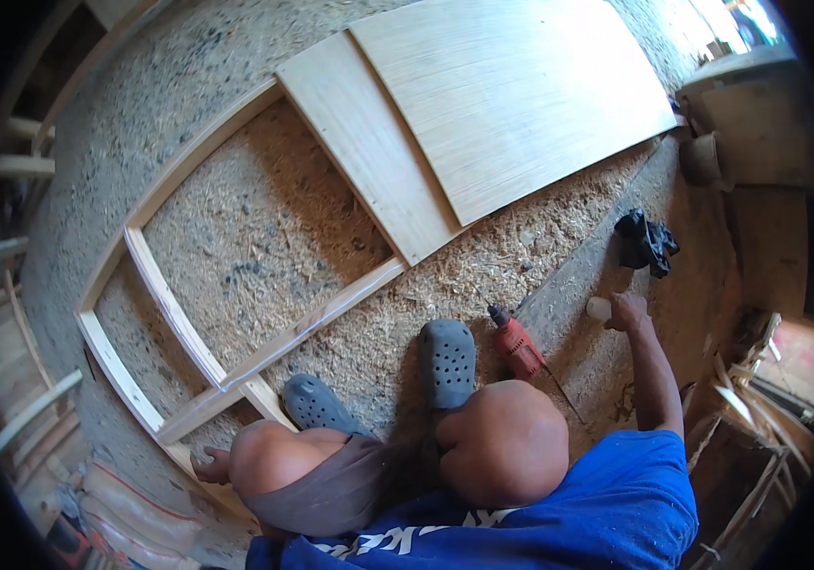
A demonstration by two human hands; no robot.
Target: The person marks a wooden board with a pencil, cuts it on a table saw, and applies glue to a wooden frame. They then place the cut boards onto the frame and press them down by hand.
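My right hand (627,312) reaches down to the floor at the right, its fingers closed at the edge of a small whitish round piece (599,308), whose kind I cannot make out. Just beyond lies a crumpled black plastic bag (644,243). At the lower left, my left hand (213,466) shows past my knee beside the wooden frame (321,318). Its fingers are bent together, and what they hold, if anything, is too small to name. A red power drill (518,347) lies between my right foot and right hand, its bit pointing away from me.
Plywood panels (511,104) cover the frame's far end. Wood shavings (492,261) litter the floor. My grey clogs (447,366) stand beside the frame. Scrap wood strips (758,427) are piled at the right, and a pale sack (132,503) lies at the lower left.
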